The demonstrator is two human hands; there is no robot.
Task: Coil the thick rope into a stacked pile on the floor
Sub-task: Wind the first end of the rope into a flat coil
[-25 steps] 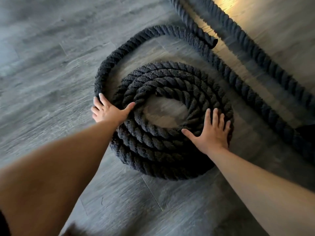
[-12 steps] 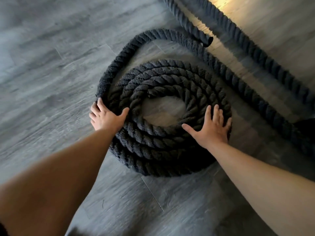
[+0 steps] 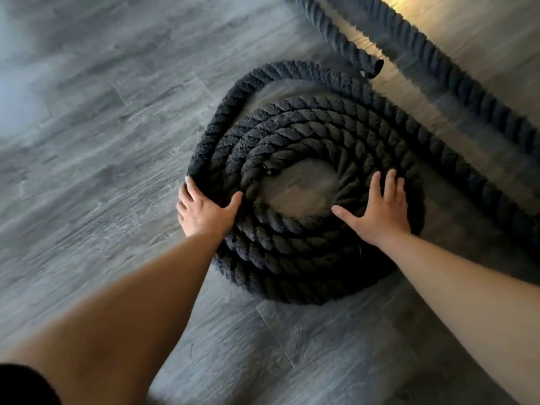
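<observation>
Now both hands lie spread, left hand (image 3: 204, 213) and right hand (image 3: 380, 213) flanking the coiled rope (image 3: 292, 252).

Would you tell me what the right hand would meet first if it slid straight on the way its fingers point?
The right hand lies flat on the coil, so it would first cross the coil's outer turns, then probably the loose rope just beyond; depth there is unclear.

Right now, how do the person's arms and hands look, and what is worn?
The left hand and right hand are bare: no gloves, rings or watch show. Both forearms are uncovered. Some black cloth, perhaps a sleeve, shows beside the left arm.
</observation>
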